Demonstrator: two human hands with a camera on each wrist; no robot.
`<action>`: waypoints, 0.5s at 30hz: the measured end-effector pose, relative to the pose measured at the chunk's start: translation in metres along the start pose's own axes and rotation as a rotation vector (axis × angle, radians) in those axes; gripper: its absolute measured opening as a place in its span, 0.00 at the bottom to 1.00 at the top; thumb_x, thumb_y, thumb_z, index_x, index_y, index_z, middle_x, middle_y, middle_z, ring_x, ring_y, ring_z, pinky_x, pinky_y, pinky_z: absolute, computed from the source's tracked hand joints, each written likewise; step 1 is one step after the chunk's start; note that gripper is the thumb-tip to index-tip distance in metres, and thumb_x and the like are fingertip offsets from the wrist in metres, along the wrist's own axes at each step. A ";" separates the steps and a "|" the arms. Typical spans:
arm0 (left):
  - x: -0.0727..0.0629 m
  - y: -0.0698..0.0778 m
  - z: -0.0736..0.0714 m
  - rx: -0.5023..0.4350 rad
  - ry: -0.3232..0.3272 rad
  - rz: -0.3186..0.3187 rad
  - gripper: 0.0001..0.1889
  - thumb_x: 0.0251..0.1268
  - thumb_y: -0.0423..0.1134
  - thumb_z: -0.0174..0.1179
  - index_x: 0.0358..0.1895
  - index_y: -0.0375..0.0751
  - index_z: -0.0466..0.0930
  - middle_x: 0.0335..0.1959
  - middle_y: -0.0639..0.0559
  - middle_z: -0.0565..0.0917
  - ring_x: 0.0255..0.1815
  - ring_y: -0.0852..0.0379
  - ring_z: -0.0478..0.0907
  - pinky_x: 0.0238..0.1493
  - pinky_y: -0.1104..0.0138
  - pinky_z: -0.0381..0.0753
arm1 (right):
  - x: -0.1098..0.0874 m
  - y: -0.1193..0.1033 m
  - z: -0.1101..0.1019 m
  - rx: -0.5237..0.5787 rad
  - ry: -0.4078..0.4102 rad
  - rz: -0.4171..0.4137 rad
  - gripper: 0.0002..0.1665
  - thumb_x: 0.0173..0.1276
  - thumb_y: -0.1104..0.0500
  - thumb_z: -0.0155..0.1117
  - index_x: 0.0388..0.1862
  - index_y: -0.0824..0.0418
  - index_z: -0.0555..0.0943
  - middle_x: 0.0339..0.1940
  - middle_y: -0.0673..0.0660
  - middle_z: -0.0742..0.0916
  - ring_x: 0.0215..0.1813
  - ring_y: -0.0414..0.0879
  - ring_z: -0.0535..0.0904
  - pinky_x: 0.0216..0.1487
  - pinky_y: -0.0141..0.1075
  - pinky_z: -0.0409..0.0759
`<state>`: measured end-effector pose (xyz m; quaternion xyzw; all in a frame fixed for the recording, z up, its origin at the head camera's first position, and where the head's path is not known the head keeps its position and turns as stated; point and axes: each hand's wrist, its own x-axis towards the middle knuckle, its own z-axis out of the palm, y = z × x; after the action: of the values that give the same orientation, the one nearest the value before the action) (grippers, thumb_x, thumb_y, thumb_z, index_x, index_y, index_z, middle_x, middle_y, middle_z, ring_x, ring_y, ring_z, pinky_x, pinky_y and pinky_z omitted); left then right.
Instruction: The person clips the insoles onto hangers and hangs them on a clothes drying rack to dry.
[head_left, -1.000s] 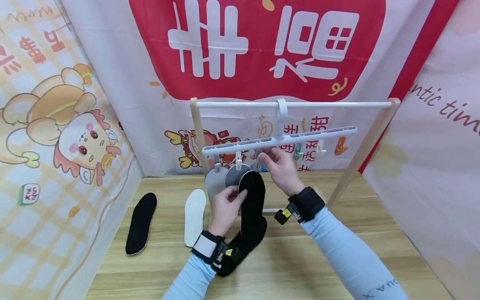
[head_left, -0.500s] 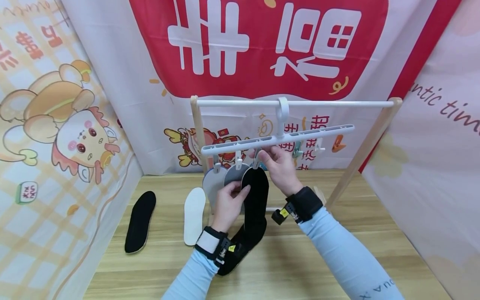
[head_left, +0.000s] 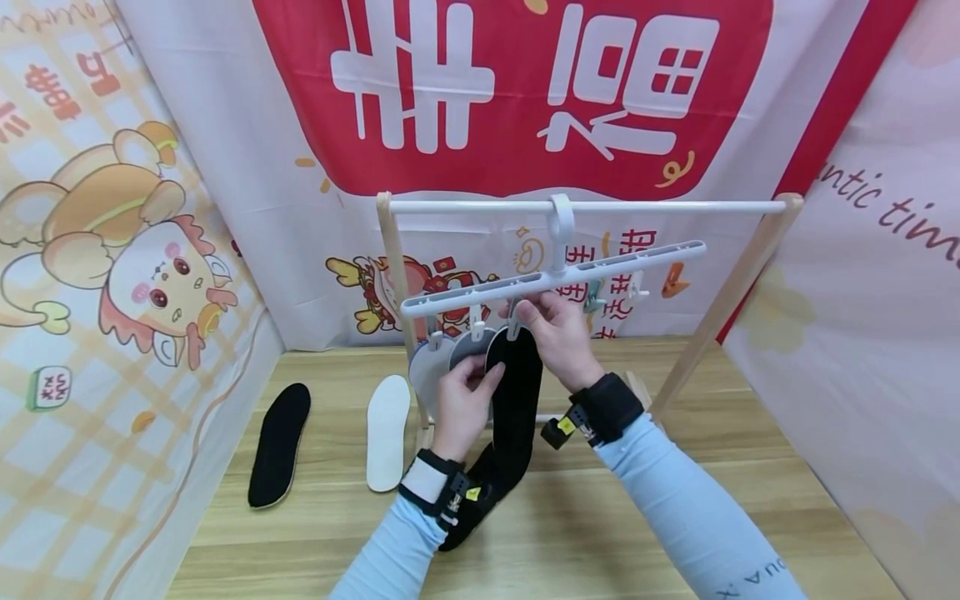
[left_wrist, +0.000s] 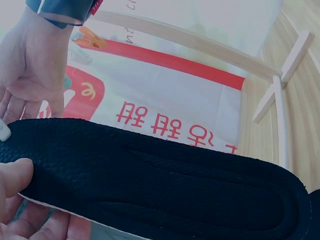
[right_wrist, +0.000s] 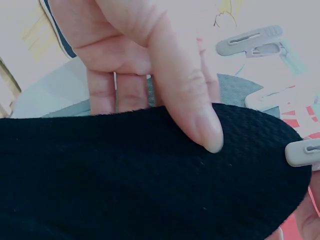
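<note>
Wood-grain surface (head_left: 637, 533) below, printed backdrop (head_left: 517, 171) with big red patch up top. Rack (head_left: 675, 207) stands mid-frame, white hanger (head_left: 622, 267) hooked on its bar, tilted up to the right. Held black insole (head_left: 517, 375) is at frame centre, under the hanger's left half. Left hand (head_left: 461, 408) pinches it near the top end, thumb on front face, fingers behind. Right hand (head_left: 564, 342) has thumb and fingers closed around the grey clip (head_left: 513, 327); clip overlaps the insole's top edge. Two grey insoles (head_left: 429, 371) hang from clips just left. Another black insole (head_left: 468, 525) shows at bottom centre, partly hidden by the left wrist. White insole (head_left: 388, 433) and a loose black insole (head_left: 279, 446) lie left.
</note>
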<state>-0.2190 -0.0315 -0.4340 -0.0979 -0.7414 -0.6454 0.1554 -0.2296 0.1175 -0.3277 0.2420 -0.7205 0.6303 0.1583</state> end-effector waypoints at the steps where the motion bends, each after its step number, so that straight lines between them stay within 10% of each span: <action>1: 0.000 0.001 0.000 -0.003 0.004 0.002 0.09 0.68 0.42 0.65 0.43 0.40 0.85 0.39 0.49 0.85 0.38 0.56 0.82 0.43 0.63 0.83 | 0.000 0.000 0.001 -0.001 0.000 -0.001 0.12 0.77 0.67 0.52 0.46 0.76 0.79 0.38 0.67 0.87 0.48 0.46 0.83 0.59 0.44 0.77; 7: 0.002 0.003 0.001 -0.033 0.006 0.001 0.09 0.68 0.43 0.65 0.42 0.41 0.84 0.39 0.49 0.85 0.39 0.54 0.82 0.44 0.61 0.83 | -0.001 -0.001 0.002 -0.019 -0.017 0.002 0.13 0.76 0.67 0.52 0.50 0.77 0.78 0.39 0.68 0.87 0.47 0.43 0.83 0.57 0.39 0.77; 15: 0.005 0.000 -0.001 -0.020 0.009 -0.020 0.10 0.68 0.42 0.64 0.44 0.39 0.84 0.40 0.48 0.85 0.39 0.54 0.82 0.44 0.61 0.83 | -0.005 0.000 0.001 -0.011 -0.023 -0.006 0.14 0.76 0.67 0.54 0.53 0.76 0.78 0.43 0.69 0.86 0.51 0.64 0.81 0.55 0.35 0.78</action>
<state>-0.2232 -0.0329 -0.4320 -0.0891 -0.7351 -0.6548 0.1512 -0.2251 0.1168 -0.3305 0.2506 -0.7251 0.6230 0.1530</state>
